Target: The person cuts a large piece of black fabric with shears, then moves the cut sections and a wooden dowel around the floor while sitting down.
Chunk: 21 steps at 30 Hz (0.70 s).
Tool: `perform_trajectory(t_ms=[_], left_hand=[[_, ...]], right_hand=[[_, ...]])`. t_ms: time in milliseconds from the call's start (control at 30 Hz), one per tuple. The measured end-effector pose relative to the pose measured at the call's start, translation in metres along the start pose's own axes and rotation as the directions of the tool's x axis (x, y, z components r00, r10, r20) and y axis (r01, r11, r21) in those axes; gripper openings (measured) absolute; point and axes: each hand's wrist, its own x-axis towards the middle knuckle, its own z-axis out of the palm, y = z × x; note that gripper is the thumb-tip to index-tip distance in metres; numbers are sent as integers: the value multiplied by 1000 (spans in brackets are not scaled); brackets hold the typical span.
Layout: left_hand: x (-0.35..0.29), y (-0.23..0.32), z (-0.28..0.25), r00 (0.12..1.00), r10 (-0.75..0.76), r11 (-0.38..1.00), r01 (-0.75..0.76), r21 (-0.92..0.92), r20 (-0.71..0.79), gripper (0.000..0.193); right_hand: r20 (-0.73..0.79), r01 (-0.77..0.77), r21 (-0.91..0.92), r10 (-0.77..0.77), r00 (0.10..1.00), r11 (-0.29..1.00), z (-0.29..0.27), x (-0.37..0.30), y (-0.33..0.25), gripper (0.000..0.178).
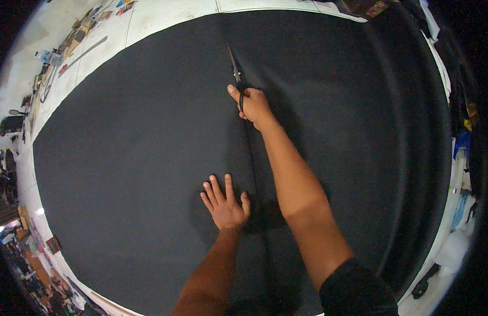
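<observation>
A large sheet of black material [138,137] lies flat over the table, and a dark cut line runs through it from the lower edge up to the scissors. My right hand [253,105] grips a pair of scissors [235,72] by the handles, arm stretched far forward. The blades point away from me toward the far edge, over the sheet; their lower parts are hard to make out. Just left of the cut line, my left hand [228,208] rests flat on the sheet with its fingers spread.
White table surface [165,25] shows around the sheet. At the far left stand a plastic bottle [48,58] and a long thin metal strip [88,51] among assorted tools. Folds of the black material [407,158] rise along the right side. Clutter lines the lower left.
</observation>
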Motion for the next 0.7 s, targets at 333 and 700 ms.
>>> perform_trajectory(t_ms=[333, 700], left_hand=[[-3, -2, 3, 999, 31, 999, -32, -26, -43, 66], [-1, -3, -2, 1000, -2, 1000, 2, -26, 17, 67]], right_hand=[[10, 16, -47, -15, 1000, 999, 6, 89, -40, 64], [57, 67, -73, -62, 996, 995, 13, 145, -80, 54]])
